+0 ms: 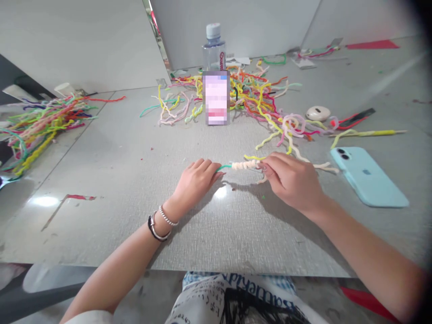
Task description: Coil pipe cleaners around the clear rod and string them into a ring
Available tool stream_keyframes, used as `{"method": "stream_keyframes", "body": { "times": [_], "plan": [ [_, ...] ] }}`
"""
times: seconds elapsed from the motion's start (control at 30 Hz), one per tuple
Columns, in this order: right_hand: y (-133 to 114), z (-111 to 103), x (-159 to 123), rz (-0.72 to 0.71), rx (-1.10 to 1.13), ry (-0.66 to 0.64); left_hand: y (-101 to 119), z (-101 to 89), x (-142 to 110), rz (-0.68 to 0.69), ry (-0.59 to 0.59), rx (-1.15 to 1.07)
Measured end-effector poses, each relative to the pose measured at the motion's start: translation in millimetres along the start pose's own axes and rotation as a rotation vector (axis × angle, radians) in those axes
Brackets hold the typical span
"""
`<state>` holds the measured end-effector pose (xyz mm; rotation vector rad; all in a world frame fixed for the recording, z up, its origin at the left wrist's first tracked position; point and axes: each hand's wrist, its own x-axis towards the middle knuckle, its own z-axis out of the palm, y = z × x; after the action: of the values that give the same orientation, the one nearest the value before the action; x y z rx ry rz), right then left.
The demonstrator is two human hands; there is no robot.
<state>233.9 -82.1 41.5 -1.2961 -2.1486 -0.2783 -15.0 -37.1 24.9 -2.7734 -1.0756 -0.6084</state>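
Observation:
My left hand [197,180] pinches the end of a thin green stem [226,166] above the middle of the table. Around the stem winds a cream fuzzy pipe cleaner [245,165], coiled in tight turns. My right hand [295,182] has its thumb and fingers closed on the far end of that coil. A loose cream tail hangs below the right fingertips. Just behind the right hand lie a yellow fuzzy strand [251,157] and a longer pale one [326,167]; whether either joins the coil I cannot tell.
A phone with a lit screen [216,96] stands against a bottle [213,49], amid a tangled pile of pipe cleaners [263,101]. Another bundle [47,126] lies left. To the right are a light-blue phone [371,177], a white oval case [317,113] and a yellow-wrapped stick [374,133].

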Motion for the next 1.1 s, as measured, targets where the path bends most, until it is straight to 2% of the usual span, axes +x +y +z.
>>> {"method": "stream_keyframes", "body": {
  "times": [0.27,0.43,0.73,0.9,1.1],
  "plan": [
    [3,-3,2,0.026,-0.03,0.041,3,-3.4,-2,-0.142,-0.025,-0.062],
    [7,-3,3,0.015,-0.069,0.057,4,-3.5,-3,-0.16,-0.07,-0.021],
    [19,-7,4,0.112,-0.075,0.12,2,-4.1,-2,-0.204,-0.044,-0.08],
    [17,-7,4,0.074,-0.06,0.147,3,-3.8,-1,-0.376,-0.022,-0.316],
    [14,-10,5,-0.041,-0.085,0.106,1,0.2,-1,-0.463,0.007,-0.354]
  ]
}}
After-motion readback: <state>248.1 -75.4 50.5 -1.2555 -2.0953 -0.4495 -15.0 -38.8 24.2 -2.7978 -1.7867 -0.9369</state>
